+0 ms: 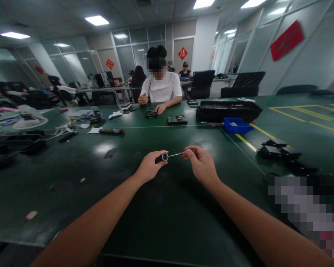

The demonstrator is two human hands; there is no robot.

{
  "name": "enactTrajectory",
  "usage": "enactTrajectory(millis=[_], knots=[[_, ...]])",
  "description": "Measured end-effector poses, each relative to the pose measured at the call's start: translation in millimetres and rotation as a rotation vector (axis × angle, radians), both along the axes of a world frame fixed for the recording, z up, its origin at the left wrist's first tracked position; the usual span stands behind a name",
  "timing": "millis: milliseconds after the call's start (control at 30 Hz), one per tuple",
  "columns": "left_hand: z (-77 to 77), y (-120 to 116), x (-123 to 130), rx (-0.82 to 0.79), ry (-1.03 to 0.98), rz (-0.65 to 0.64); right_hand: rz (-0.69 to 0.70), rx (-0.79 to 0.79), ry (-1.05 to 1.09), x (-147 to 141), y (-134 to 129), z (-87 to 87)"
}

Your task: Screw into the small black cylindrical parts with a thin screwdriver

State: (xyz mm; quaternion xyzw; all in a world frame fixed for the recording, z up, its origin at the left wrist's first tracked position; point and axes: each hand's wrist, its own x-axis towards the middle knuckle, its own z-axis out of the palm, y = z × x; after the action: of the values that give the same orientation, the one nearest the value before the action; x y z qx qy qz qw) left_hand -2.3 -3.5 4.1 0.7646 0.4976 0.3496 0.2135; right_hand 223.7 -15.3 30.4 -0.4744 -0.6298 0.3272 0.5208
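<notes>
Green tabletop (pixel 167 222) spreads below. Above it, the left hand (pixel 149 167) pinches a black cylinder (pixel 161 158) between thumb and fingers; the right hand (pixel 203 165) pinches a red-handled screwdriver (pixel 182 153), tip at the cylinder's round end.

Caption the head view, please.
Left hand holds a black cylinder; right hand points a red-handled screwdriver at it.

The left hand (pixel 149 167) holds a tube (pixel 160 159), the right hand (pixel 202 165) a screwdriver (pixel 182 153); beyond them, rightward, a bin (pixel 235 128) sits before a tray (pixel 213 114).
</notes>
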Motion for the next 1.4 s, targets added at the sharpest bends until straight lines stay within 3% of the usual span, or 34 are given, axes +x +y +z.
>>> enactTrajectory(millis=[300,600,933,1067,1400], knots=[[0.2,-1,3,0.029,-0.002,-0.022,-0.022,0.019,-0.039,1,4,-6.4],[-0.2,-1,-1,0.066,0.063,-0.057,-0.163,0.062,-0.333,2,-8,9.9],[1.1,-2,2,0.058,0.084,-0.060,0.008,0.080,-0.273,-1,-8,6.0],[0.2,-2,1,0.055,0.065,-0.045,0.002,0.017,-0.319,0,-6,4.6],[2.9,-3,3,0.031,0.087,-0.049,0.020,0.060,-0.296,-1,-7,3.9]])
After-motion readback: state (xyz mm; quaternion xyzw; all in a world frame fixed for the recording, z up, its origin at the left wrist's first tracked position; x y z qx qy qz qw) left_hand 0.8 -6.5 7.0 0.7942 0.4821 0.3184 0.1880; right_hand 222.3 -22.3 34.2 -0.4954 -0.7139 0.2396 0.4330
